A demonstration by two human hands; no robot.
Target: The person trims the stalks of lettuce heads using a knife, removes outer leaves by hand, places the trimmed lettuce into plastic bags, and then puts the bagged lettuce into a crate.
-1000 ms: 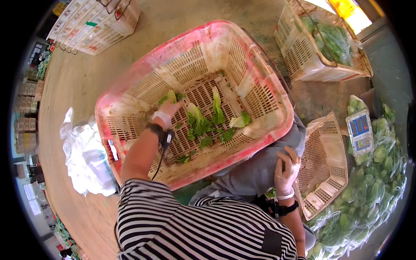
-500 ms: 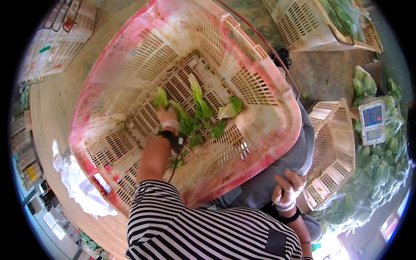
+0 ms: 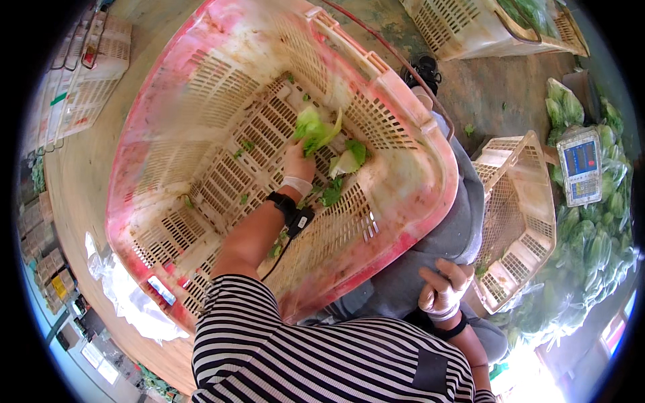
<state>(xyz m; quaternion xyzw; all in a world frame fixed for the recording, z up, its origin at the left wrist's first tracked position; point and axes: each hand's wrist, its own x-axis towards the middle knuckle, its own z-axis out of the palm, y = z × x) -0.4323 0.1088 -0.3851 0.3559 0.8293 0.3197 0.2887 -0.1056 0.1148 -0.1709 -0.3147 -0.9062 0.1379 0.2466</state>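
A large cream plastic basket with a red-stained rim (image 3: 422, 236) stands tilted in front of me, its slatted inside open toward me. My left hand (image 3: 299, 163), in a thin translucent glove, reaches deep into it and is closed on green lettuce leaves (image 3: 314, 129). Just beyond the fingers, a pale torn leaf (image 3: 348, 161) lies against the basket wall, with a smaller green scrap (image 3: 331, 195) nearer to me. My right hand (image 3: 445, 290), also gloved, hangs over my lap outside the basket, fingers loosely bent and apart, holding nothing visible.
At the right stand a smaller cream basket (image 3: 517, 228) and a digital scale display (image 3: 580, 166) beside many bagged greens (image 3: 584, 269). Another crate (image 3: 463, 30) with greens is at the far right, stacked crates (image 3: 80, 74) at far left. White plastic bags (image 3: 131, 295) lie left.
My left hand has moved right and away from me across the basket floor, gathering the leaves that lay there into its grip. The right hand has barely moved.
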